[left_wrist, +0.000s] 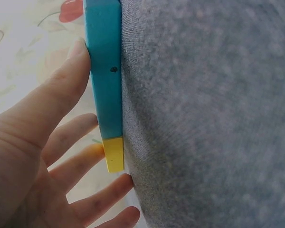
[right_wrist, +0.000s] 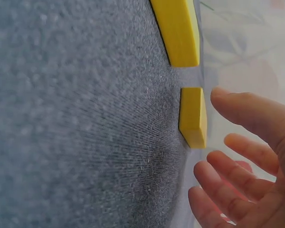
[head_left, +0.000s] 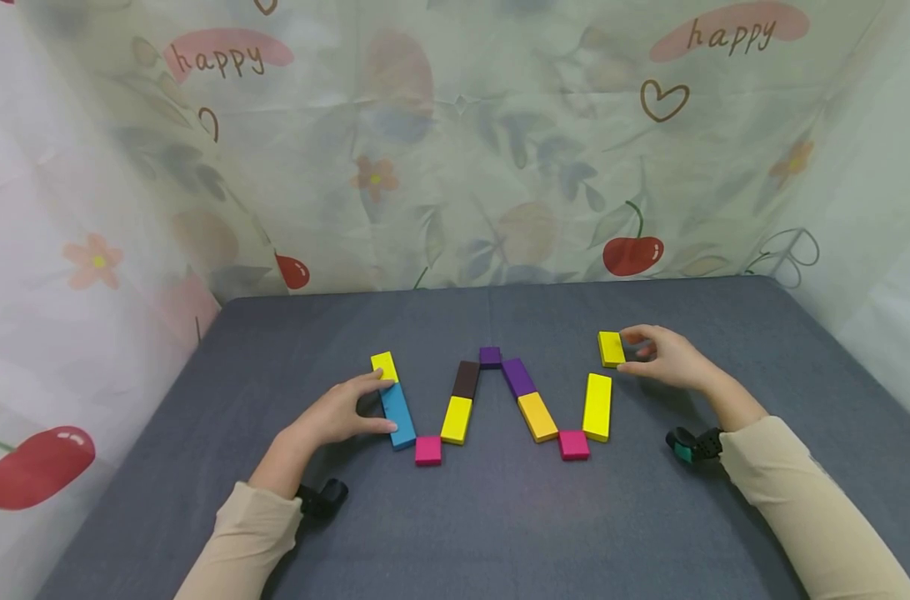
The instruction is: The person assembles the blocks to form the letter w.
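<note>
On the left side of the table, my left hand (head_left: 337, 414) touches a blue block (head_left: 399, 417), thumb at its near end. The forefinger reaches the spot where the blue block meets a short yellow block (head_left: 383, 365). In the left wrist view the fingers (left_wrist: 76, 166) spread loosely along these blocks. At the back right, my right hand (head_left: 668, 358) is beside another short yellow block (head_left: 610, 349), its thumb and fingertips right by the block's side. The right wrist view shows a gap between the hand and this block (right_wrist: 191, 114). A longer yellow block (head_left: 597, 407) lies just nearer.
Between the hands, a zigzag of flat blocks continues: pink (head_left: 428, 451), yellow (head_left: 457, 419), dark brown (head_left: 466, 380), purple (head_left: 489, 357), a second purple (head_left: 518, 378), orange-yellow (head_left: 537, 417) and another pink (head_left: 573, 445). A grey cloth (head_left: 492, 533) covers the table; a printed curtain (head_left: 462, 167) hangs behind.
</note>
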The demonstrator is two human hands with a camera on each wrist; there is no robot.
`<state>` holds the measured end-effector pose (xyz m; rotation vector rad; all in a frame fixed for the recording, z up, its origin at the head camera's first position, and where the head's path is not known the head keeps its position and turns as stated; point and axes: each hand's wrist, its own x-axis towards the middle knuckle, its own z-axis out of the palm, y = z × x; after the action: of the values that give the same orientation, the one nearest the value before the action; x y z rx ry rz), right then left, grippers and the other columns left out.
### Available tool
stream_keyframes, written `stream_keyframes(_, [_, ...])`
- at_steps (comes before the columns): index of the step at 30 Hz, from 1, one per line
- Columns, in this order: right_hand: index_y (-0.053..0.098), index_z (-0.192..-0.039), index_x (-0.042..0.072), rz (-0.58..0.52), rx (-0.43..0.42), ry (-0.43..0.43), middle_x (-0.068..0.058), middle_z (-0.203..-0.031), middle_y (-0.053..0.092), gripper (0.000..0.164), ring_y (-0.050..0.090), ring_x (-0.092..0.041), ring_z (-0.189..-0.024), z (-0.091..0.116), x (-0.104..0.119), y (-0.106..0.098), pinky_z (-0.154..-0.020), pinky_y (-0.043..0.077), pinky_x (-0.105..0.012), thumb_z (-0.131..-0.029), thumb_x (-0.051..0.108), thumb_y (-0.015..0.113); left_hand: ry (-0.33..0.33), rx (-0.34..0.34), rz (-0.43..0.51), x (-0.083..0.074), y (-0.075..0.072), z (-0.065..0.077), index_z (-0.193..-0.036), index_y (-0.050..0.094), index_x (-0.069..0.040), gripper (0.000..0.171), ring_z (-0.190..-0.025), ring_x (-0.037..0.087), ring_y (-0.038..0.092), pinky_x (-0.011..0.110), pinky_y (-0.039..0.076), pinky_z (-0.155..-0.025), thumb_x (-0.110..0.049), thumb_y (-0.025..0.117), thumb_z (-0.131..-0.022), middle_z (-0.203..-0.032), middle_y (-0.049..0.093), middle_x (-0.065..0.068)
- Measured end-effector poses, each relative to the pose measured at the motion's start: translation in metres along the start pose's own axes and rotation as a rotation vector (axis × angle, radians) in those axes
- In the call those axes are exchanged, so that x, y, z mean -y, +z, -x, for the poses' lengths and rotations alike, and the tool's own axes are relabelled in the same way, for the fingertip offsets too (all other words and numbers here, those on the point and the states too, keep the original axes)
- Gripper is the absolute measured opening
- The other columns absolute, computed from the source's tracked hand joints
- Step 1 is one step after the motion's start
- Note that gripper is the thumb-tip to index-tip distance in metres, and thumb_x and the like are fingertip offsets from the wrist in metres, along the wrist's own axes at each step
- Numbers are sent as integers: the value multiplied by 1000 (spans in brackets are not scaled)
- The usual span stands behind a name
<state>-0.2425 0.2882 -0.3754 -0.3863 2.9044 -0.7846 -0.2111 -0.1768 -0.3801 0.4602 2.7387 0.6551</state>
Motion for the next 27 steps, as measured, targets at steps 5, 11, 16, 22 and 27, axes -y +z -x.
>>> stream_keyframes(5, [42, -133, -6, -14, 32, 14, -31, -126, 51, 65, 57, -39, -103, -6, -1, 0, -86, 51, -49, -84, 26, 68, 6, -2, 0, 0, 1, 0, -137, 46, -9, 72, -138, 40, 30, 57, 32, -108, -37, 74, -78, -150, 32, 18])
stream_keyframes(11, [39, -135, -6, -28, 74, 28, -32, -127, 49, 69, 57, -38, -104, -14, -7, 0, -88, 51, -47, -84, 28, 69, 4, -3, 4, 0, 0, 0, -138, 46, -9, 71, -138, 40, 30, 57, 32, -108, -36, 74, -78, -151, 32, 18])
stream_keyframes(16, [37, -137, -5, -39, 109, 32, -32, -129, 48, 72, 56, -38, -107, -20, -10, -1, -89, 50, -47, -84, 31, 69, 1, -4, 7, 0, 0, 0, -138, 46, -9, 71, -138, 39, 30, 57, 31, -109, -36, 74, -78, -151, 32, 18])
stream_keyframes(22, [35, -139, -5, -47, 150, 50, -32, -131, 46, 74, 54, -38, -107, -26, -12, -2, -90, 49, -47, -84, 32, 68, -3, -6, 12, 1, 1, 0, -138, 46, -9, 71, -138, 39, 30, 57, 32, -108, -36, 74, -78, -151, 32, 17])
stream_keyframes(27, [36, -138, -5, -45, 159, 56, -29, -129, 47, 74, 54, -34, -104, -29, -15, -2, -90, 48, -45, -84, 33, 69, -1, -9, 7, 1, 2, 0, -137, 46, -9, 71, -138, 40, 30, 57, 32, -108, -36, 74, -78, -151, 32, 18])
